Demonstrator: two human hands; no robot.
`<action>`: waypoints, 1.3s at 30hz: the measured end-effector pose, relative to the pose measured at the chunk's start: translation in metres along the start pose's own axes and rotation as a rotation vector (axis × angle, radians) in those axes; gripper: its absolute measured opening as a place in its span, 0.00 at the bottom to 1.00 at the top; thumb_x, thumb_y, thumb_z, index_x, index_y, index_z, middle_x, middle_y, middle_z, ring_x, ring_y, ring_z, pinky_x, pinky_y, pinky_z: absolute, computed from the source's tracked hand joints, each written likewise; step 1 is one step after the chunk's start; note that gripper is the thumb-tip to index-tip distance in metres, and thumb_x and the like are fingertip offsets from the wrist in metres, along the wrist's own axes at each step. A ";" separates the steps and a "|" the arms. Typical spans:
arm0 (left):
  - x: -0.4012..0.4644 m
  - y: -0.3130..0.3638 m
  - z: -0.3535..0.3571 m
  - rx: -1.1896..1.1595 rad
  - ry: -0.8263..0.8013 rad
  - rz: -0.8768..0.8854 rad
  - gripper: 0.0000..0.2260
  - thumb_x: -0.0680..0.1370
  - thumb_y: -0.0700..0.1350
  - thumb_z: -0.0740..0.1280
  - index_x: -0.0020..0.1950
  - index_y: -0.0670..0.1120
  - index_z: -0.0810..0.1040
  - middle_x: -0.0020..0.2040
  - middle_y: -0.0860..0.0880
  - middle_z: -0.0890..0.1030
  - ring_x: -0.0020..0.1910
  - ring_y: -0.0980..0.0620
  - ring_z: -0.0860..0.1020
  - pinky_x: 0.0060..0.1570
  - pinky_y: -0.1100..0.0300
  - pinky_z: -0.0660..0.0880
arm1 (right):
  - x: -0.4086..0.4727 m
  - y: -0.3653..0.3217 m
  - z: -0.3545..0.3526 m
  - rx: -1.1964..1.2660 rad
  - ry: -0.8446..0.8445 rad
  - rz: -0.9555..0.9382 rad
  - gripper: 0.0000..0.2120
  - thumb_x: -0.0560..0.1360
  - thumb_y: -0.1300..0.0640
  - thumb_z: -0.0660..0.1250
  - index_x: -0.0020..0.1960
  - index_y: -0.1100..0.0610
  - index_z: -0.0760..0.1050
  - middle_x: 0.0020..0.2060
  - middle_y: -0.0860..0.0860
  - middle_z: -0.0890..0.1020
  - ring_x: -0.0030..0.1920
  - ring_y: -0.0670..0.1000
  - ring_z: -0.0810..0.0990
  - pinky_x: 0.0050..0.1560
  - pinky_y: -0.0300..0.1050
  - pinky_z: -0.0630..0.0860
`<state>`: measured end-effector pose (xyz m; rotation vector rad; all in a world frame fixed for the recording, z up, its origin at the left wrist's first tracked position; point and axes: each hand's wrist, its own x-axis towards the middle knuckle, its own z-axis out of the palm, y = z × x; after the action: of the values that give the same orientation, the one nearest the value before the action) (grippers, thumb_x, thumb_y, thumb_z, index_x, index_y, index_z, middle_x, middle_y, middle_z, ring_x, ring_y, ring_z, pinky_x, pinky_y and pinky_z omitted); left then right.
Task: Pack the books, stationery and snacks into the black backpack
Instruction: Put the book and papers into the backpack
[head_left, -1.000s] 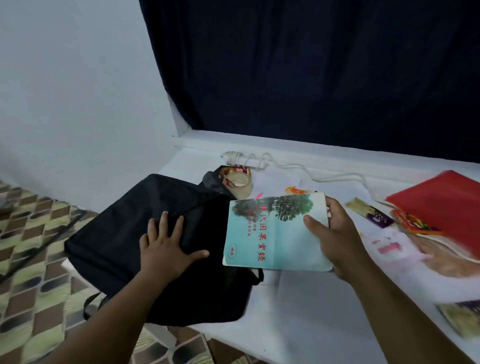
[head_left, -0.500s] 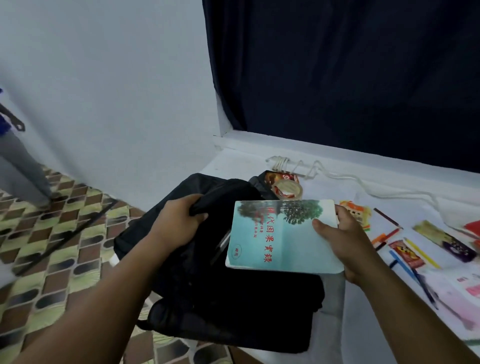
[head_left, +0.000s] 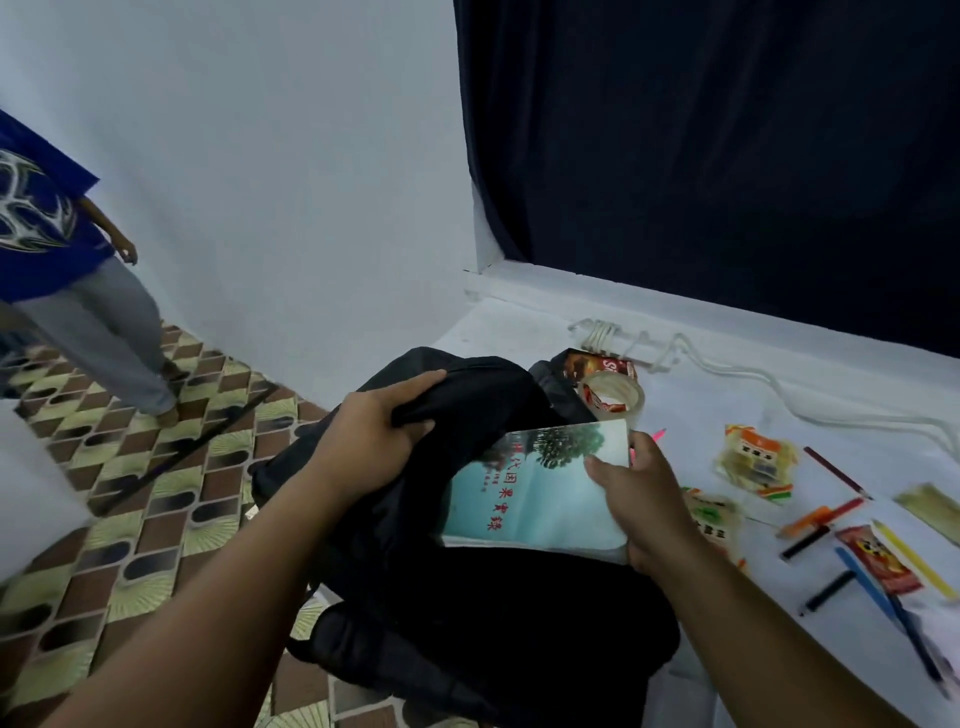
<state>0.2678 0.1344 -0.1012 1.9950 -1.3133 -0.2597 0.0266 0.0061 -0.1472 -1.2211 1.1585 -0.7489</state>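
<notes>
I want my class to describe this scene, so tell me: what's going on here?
A person is packing a black backpack on a white table. The left hand grips the bag's top fabric, holding it open, while the right hand holds a teal book at the opening, partly in. Tape, snack packets and pencils lie on the table, unpacked.

We record the backpack (head_left: 467, 597) as plain black. The book (head_left: 535, 499) cover is teal with red characters and a dark green tree. Floor tiles (head_left: 156, 493) alternate brown, cream and black. The curtain (head_left: 727, 156) is navy; the pencils (head_left: 831, 514) are red, orange, yellow and blue.
</notes>
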 end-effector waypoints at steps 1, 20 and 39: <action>-0.001 0.001 0.000 0.007 0.003 0.009 0.25 0.77 0.41 0.73 0.71 0.59 0.75 0.61 0.56 0.82 0.61 0.60 0.78 0.65 0.68 0.70 | 0.000 0.001 0.005 0.009 0.021 0.010 0.12 0.78 0.62 0.69 0.58 0.53 0.73 0.49 0.51 0.83 0.46 0.54 0.83 0.42 0.47 0.80; -0.014 0.022 -0.006 -0.065 0.046 -0.011 0.22 0.77 0.41 0.73 0.69 0.54 0.78 0.59 0.59 0.82 0.58 0.68 0.77 0.57 0.79 0.67 | -0.022 0.066 0.083 -0.629 -0.234 -0.617 0.28 0.74 0.61 0.66 0.74 0.56 0.67 0.69 0.53 0.68 0.69 0.54 0.69 0.69 0.49 0.70; -0.011 0.019 -0.004 -0.116 0.010 -0.005 0.21 0.77 0.42 0.73 0.69 0.55 0.78 0.58 0.62 0.81 0.55 0.76 0.75 0.57 0.80 0.67 | -0.010 0.080 0.080 -1.150 -0.526 -0.613 0.35 0.81 0.56 0.56 0.81 0.49 0.40 0.80 0.43 0.42 0.78 0.53 0.32 0.77 0.59 0.36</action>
<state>0.2519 0.1416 -0.0880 1.9002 -1.2586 -0.3203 0.0882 0.0588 -0.2266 -2.6162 0.7163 -0.0699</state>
